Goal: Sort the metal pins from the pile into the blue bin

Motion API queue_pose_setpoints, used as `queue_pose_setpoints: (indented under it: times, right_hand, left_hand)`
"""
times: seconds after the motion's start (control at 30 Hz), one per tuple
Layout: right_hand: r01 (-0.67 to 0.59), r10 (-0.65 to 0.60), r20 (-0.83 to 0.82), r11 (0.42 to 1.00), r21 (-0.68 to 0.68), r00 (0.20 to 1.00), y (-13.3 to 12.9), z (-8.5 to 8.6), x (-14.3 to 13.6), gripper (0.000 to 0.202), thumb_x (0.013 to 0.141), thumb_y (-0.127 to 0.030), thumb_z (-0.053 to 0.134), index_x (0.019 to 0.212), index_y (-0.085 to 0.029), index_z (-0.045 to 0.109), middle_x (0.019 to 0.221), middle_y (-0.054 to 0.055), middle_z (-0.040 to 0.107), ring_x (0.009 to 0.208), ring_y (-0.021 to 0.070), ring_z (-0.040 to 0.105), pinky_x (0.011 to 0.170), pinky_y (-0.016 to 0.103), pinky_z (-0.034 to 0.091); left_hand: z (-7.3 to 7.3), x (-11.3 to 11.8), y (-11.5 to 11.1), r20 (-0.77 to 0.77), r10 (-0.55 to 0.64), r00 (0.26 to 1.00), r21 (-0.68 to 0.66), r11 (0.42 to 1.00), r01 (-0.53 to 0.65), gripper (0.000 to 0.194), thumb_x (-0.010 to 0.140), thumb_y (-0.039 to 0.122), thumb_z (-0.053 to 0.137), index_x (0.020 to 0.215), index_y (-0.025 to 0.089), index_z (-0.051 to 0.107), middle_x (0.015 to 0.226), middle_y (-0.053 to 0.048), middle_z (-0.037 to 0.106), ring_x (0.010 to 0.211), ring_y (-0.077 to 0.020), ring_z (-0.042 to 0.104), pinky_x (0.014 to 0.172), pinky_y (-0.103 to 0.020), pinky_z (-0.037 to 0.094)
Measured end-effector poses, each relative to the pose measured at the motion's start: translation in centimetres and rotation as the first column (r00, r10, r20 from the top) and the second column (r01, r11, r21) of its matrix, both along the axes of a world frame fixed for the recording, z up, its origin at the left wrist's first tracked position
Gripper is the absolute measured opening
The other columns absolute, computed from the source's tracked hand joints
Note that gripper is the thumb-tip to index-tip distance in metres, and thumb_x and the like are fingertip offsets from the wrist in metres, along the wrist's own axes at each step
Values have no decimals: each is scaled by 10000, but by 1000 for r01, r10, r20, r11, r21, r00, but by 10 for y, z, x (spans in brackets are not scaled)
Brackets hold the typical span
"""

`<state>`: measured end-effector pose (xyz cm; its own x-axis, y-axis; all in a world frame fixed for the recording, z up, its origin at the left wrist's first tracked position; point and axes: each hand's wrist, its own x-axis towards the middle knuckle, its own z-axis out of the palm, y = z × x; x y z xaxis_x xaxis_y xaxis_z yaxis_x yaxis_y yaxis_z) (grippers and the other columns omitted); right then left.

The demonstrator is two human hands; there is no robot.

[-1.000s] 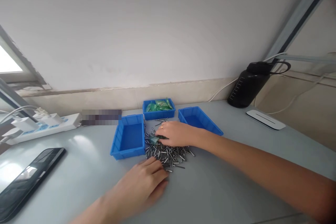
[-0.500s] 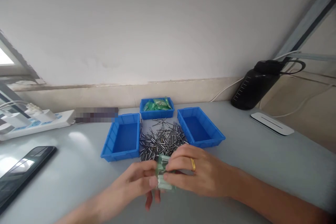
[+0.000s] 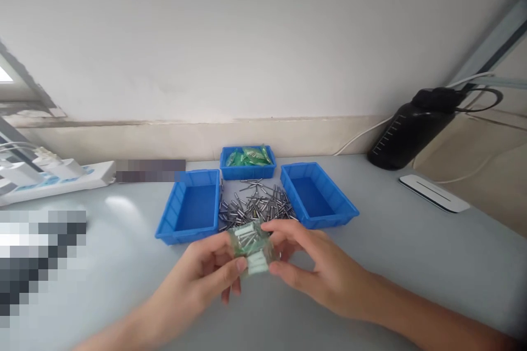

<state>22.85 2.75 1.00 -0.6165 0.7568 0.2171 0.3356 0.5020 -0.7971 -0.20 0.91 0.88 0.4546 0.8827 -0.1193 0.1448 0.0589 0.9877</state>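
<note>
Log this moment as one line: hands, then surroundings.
left hand: holds translucent green plastic packet; right hand: at packet's right edge; beyond: pile of silvery metal pins between two blue plastic trays

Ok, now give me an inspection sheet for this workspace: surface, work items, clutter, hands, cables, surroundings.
Surface: gray tabletop, glare at left.
Work items: greenish packet of metal and white pieces; loose metal pins between left tray and right tray; green packets in rear tray.
Clutter: black bottle, flat white device.
Hands: left hand holds greenish packet; right hand at its right side, grip unclear.
Cables: white cord running behind bottle; power strip cabled.
Surroundings: pale wall behind.
</note>
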Motion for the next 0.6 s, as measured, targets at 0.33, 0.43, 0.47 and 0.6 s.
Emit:
queue_pose_setpoints:
  times: [0.33,0.43,0.47,0.6]
  right_hand:
    - [36,-33,20,989,-145,999,6,4,-4,122,867,-335,627,934,-252,567,781,-54,635,759,122,598,703,237,456]
    - [8,-3,35,987,-163,999,8,5,-3,105,871,-330,619,879,-236,573,759,-53,628,728,115,589,661,219,444]
    - [2,5,44,988,-156,999,8,6,-3,97,871,-324,618,865,-234,582,757,-53,627,725,113,584,660,216,440]
    - [-26,36,82,991,-130,996,8,10,-1,112,882,-317,602,813,-228,607,772,-51,631,729,107,576,643,202,420]
  left_hand:
    - [-11,1,-3,-111,73,991,289,957,-37,362,928,322,527,1280,310,443,729,49,523,660,-121,558,575,-214,461]
    - [-8,1,-2,-243,66,968,378,925,32,173,934,291,497,1067,262,603,706,39,555,650,-114,519,594,-210,440]
    - [-7,1,-2,-271,69,960,389,920,44,153,936,277,488,1008,253,621,711,38,569,651,-110,514,598,-206,433]
    - [-3,2,-2,-316,52,947,413,907,88,188,937,226,456,860,231,627,756,42,603,647,-91,508,592,-183,414]
